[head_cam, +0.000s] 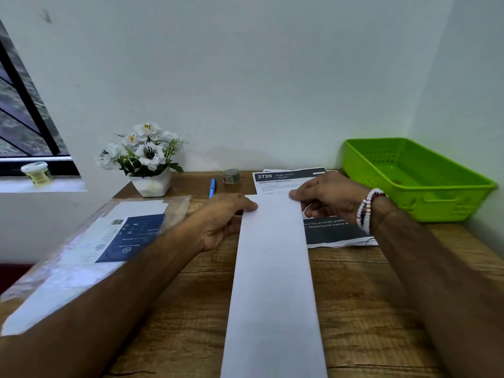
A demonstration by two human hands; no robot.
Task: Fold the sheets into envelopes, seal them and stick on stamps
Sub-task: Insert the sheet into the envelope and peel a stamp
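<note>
A long white sheet (272, 268), folded into a narrow strip, lies lengthwise down the middle of the wooden desk (368, 309). My left hand (223, 219) pinches its far left edge, thumb on top. On the far right edge rests my right hand (327, 197), a beaded bracelet on its wrist, fingers pressing and gripping the paper. A small roll, perhaps of stamps or tape (231, 176), stands at the back of the desk beyond the strip. A clear plastic pack of white envelopes or sheets (90, 249) lies at the left.
A printed instruction sheet (291, 178) lies under my right hand. A green plastic basket (417, 181) sits at the back right against the wall. A blue pen (212, 187) and a white pot of flowers (147, 165) stand at the back. A jar (36, 173) sits on the window sill.
</note>
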